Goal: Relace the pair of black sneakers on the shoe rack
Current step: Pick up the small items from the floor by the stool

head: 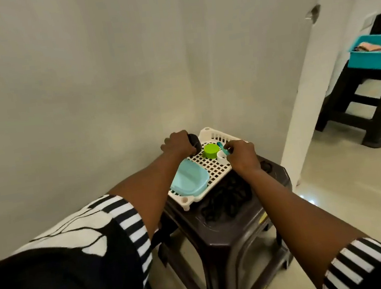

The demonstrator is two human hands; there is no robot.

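1. A pale wall (81,85) fills the upper left of the view, and a glossy floor (335,198) runs off to the right.
2. A dark brown plastic stool (243,229) stands against the wall. A second dark stool (358,109) stands well apart at far right and carries a teal tub (371,59) with folded cloth in it.
3. A white lattice tray (214,168) sits on the near stool's top.
4. A dark tangled heap (227,199) lies on the stool just beside the tray's near edge; I cannot tell whether it is laces. Where the black sneakers are cannot be told from this view.
5. A light blue container (189,180) lies at the tray's near left.
6. The left hand (176,143) is curled round a dark cup (195,141) at the tray's far left edge.
7. The right hand (242,153) pinches a small teal piece (222,147) between its fingertips.
8. A green cup (210,151) stands between the hands, with a small white cup (222,157) just beside it, under the teal piece.
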